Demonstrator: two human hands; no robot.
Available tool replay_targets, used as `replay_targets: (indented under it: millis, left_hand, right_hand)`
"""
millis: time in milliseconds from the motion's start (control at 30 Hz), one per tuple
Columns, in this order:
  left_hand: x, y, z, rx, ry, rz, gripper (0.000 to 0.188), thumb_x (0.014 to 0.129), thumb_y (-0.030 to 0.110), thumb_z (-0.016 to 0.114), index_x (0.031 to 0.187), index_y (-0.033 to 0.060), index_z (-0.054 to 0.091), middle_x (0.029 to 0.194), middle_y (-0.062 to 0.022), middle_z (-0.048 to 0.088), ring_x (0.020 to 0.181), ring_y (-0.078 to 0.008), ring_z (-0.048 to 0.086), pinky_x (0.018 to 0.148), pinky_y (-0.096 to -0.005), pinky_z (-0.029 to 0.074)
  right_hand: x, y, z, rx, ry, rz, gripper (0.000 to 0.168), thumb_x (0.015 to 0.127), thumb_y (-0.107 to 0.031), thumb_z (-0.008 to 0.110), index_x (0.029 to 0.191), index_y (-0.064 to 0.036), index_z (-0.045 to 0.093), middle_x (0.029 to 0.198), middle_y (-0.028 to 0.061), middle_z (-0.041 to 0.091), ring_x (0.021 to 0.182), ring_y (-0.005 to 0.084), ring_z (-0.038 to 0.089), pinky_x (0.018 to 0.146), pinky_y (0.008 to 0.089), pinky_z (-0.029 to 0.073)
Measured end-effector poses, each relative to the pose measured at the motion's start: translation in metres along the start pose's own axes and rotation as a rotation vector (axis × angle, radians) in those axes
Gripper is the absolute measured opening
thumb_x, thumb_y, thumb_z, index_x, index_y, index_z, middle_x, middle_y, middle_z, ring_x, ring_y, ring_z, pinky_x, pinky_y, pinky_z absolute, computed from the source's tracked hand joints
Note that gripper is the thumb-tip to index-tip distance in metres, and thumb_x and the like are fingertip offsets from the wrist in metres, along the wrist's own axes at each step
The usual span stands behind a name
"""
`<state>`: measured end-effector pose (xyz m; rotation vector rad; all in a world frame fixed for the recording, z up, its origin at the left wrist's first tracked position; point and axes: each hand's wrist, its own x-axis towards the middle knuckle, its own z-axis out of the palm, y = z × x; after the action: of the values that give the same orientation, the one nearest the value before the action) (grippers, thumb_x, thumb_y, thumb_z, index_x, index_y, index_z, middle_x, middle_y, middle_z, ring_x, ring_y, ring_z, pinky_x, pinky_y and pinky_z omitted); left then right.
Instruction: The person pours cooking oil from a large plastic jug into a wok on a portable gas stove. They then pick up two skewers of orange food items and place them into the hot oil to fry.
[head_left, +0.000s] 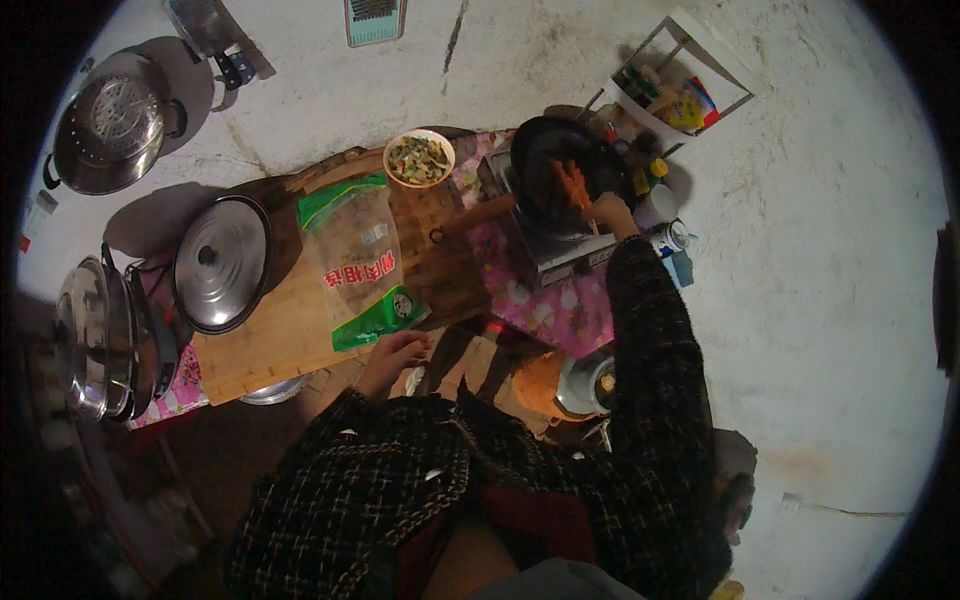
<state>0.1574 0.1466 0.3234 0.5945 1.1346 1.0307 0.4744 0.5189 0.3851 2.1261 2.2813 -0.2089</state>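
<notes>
My right hand grips thin sticks at the near rim of a black wok. Orange-red skewered meat reaches from the fingers into the wok, which stands on a portable stove. Beside the near edge of a wooden board is my left hand, its fingers loosely curled and nothing visible in them. It is close to the green lower end of a clear plastic food bag lying flat on the board. A bowl of chopped food stands at the board's far edge.
The wok's wooden handle extends left over the board. A metal lid leans at the board's left, near stacked metal pots. Bottles stand right of the wok, by a wall rack. An orange-and-clear container is below the table's edge.
</notes>
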Motion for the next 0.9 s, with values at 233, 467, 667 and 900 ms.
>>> replay_targets:
  millis: [233, 467, 667, 900]
  left_hand:
    - [0.009, 0.006, 0.023, 0.077, -0.082, -0.007, 0.025, 0.089, 0.022, 0.054, 0.106, 0.0041, 0.058, 0.097, -0.0036, 0.06, 0.09, -0.0123, 0.055, 0.078, -0.0268, 0.044]
    - [0.066, 0.035, 0.104, 0.265, -0.25, 0.24, 0.025, 0.09, 0.022, 0.052, 0.103, 0.0019, 0.058, 0.09, -0.0018, 0.06, 0.081, -0.0105, 0.056, 0.071, -0.0251, 0.046]
    - [0.172, 0.071, 0.183, -0.007, -0.134, 0.092, 0.027, 0.091, 0.027, 0.05, 0.096, 0.002, 0.06, 0.085, -0.0034, 0.061, 0.076, -0.0131, 0.058, 0.07, -0.027, 0.048]
    - [0.196, 0.087, 0.23, -0.332, -0.19, 0.015, 0.026, 0.09, 0.025, 0.05, 0.089, 0.0009, 0.06, 0.086, -0.0067, 0.061, 0.08, -0.0174, 0.06, 0.075, -0.0326, 0.049]
  right_hand:
    - [-0.023, 0.002, -0.028, 0.822, -0.423, 0.176, 0.017, 0.071, -0.013, 0.067, 0.077, 0.002, 0.064, 0.068, 0.0071, 0.061, 0.055, 0.01, 0.052, 0.044, 0.0241, 0.037]
    - [-0.048, 0.009, -0.006, 1.584, -0.311, 0.209, 0.017, 0.076, -0.011, 0.065, 0.09, -0.002, 0.062, 0.076, 0.0028, 0.059, 0.061, 0.0068, 0.051, 0.048, 0.0195, 0.035]
    - [-0.112, -0.029, -0.005, 1.622, 0.061, 0.119, 0.02, 0.075, -0.007, 0.066, 0.086, -0.004, 0.049, 0.076, 0.0061, 0.057, 0.069, 0.0142, 0.056, 0.054, 0.0255, 0.042]
    - [-0.128, -0.019, 0.024, 1.351, 0.409, -0.121, 0.024, 0.078, -0.013, 0.067, 0.086, -0.003, 0.046, 0.079, 0.0057, 0.054, 0.071, 0.0119, 0.053, 0.062, 0.0259, 0.045]
